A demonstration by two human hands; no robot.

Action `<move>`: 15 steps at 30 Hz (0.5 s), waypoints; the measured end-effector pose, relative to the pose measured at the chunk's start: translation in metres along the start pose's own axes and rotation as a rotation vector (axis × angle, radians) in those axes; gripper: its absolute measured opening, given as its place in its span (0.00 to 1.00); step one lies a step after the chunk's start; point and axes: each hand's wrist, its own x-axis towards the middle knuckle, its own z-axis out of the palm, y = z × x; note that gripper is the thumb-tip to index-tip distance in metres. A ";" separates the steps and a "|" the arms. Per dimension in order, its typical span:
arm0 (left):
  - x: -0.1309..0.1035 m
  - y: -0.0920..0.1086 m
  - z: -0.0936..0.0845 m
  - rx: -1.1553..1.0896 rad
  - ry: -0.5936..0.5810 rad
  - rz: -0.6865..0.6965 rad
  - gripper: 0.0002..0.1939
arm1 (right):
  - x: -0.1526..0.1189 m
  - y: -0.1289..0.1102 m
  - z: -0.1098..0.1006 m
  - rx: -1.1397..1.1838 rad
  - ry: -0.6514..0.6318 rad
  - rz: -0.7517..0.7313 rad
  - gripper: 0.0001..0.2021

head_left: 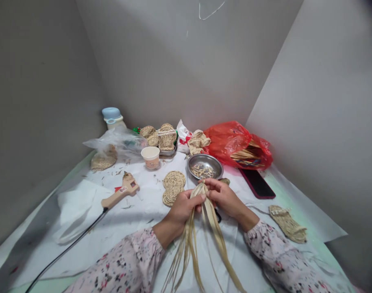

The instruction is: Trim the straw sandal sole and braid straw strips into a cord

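A bundle of long pale straw strands (216, 226) hangs from both hands, its gathered top end just below the steel bowl (191, 167). My left hand (184, 207) is closed on the bundle's left side, thumb laid across the strands. My right hand (224, 197) pinches the right side near the knotted top. A coiled figure-eight straw piece (173, 188) lies flat to the left of the hands. The bowl holds small straw scraps. Part of a dark object (218, 215) shows behind the strands; I cannot make out what it is.
A beige glue gun (120, 191) with a black cord lies left, near a paper cup (151, 157). Behind are woven pieces (166, 137) and a red plastic bag (227, 140) of straw. A phone (257, 184) and woven piece (288, 224) lie right.
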 end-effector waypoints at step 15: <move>0.001 0.001 0.001 0.031 0.031 0.017 0.14 | -0.004 -0.008 0.004 -0.084 -0.072 -0.037 0.19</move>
